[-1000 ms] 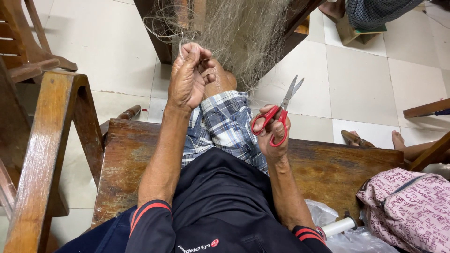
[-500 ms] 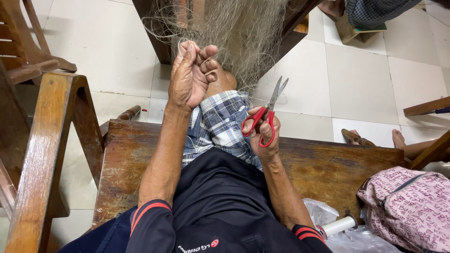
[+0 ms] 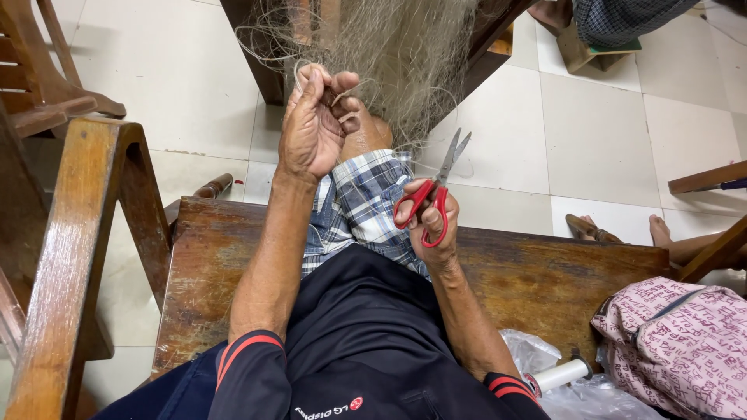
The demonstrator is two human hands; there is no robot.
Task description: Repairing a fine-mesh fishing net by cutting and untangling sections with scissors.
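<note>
Scissors (image 3: 429, 196) in right hand (image 3: 433, 227), left hand (image 3: 315, 124) pinching net (image 3: 397, 54)

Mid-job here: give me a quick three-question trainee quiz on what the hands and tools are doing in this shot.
1. True or false: the right hand holds red-handled scissors with the blades pointing up and away.
2. What does the left hand pinch? A) a spool B) strands of the pale net C) a bag strap
3. Fill in: the person sits on a worn wooden ____.

Key: 1 true; 2 B; 3 bench.
</note>
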